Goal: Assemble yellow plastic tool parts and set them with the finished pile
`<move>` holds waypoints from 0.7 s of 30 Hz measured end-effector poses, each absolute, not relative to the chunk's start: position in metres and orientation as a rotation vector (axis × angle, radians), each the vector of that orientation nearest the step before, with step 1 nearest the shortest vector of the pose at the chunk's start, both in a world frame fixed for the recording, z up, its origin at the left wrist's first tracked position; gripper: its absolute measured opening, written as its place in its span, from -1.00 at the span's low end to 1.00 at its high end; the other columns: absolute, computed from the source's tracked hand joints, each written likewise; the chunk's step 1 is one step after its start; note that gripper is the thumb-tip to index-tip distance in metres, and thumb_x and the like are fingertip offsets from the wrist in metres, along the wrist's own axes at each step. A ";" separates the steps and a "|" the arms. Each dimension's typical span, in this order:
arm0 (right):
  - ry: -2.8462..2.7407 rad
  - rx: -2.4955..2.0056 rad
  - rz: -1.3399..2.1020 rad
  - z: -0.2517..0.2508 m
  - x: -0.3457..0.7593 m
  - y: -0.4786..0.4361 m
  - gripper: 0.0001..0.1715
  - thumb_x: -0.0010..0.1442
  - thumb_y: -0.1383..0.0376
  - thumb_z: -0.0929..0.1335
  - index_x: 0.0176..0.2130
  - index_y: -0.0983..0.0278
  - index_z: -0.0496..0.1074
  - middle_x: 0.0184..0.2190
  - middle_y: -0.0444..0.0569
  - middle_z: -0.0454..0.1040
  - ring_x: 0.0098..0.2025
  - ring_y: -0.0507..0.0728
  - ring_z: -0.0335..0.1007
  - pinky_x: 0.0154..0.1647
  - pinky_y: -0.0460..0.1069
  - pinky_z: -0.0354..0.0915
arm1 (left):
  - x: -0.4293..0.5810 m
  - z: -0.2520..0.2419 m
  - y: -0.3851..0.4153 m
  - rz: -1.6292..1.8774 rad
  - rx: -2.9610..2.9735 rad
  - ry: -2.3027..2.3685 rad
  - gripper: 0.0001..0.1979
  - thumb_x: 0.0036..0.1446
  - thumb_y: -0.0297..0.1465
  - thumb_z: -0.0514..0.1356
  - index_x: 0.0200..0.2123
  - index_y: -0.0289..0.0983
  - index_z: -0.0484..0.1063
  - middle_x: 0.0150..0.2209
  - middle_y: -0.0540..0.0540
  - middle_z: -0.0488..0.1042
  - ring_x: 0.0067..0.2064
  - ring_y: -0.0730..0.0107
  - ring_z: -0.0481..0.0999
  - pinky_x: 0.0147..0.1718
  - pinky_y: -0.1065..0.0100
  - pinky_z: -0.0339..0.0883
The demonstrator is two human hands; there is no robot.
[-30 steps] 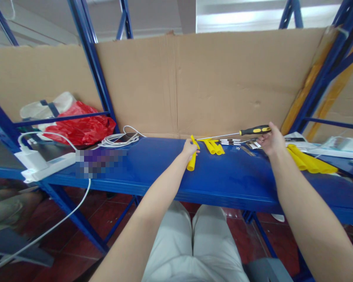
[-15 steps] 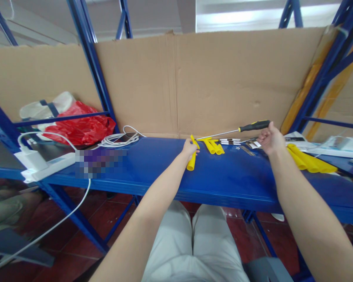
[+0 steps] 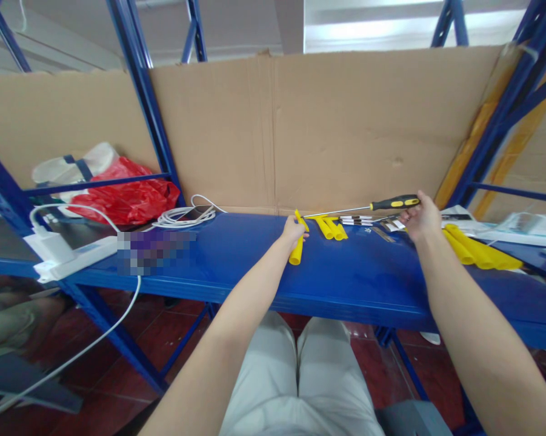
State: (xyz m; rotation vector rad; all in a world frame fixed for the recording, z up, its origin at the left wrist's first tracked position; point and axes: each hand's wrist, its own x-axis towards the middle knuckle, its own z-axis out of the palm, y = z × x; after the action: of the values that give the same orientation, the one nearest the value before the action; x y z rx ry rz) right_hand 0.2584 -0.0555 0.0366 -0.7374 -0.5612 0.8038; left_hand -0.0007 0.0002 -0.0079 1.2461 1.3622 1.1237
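In the head view, the left hand (image 3: 293, 230) has its fingers wrapped round a bright yellow plastic-looking tube (image 3: 295, 255) over the blue metal worktop (image 3: 345, 275). The right hand's (image 3: 422, 215) fingers pinch the handle end of a long black-and-yellow screwdriver (image 3: 393, 202). Its tip is at the tube, just beyond the left fingers; whether inserted, I cannot tell. Loose yellow tubes (image 3: 331, 230) lie unheld to their right. Both forearms reach forward, angling inward.

The left forearm (image 3: 240, 303) and right forearm (image 3: 459, 303) are spanning the shelf's front edge (image 3: 368, 307), the left hand (image 3: 293, 230) curling tightly, the right hand (image 3: 422, 221) pinching.
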 end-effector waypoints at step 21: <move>-0.548 -0.819 0.741 0.036 0.259 -0.054 -0.66 0.34 0.33 0.22 -0.49 0.21 0.17 -0.79 -0.24 0.14 -0.79 -0.04 0.01 -0.79 -0.15 -0.03 | 0.000 -0.009 0.001 1.136 1.246 1.366 -0.58 0.15 -0.68 0.07 0.05 -0.24 0.23 -0.32 -0.07 0.54 -0.57 0.59 0.44 -0.59 0.58 0.22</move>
State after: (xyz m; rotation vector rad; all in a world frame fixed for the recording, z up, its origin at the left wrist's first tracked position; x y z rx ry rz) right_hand 0.2588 -0.0541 0.0361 -0.8194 -0.5484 0.7405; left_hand -0.0001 0.0010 -0.0089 1.2456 1.3658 1.1361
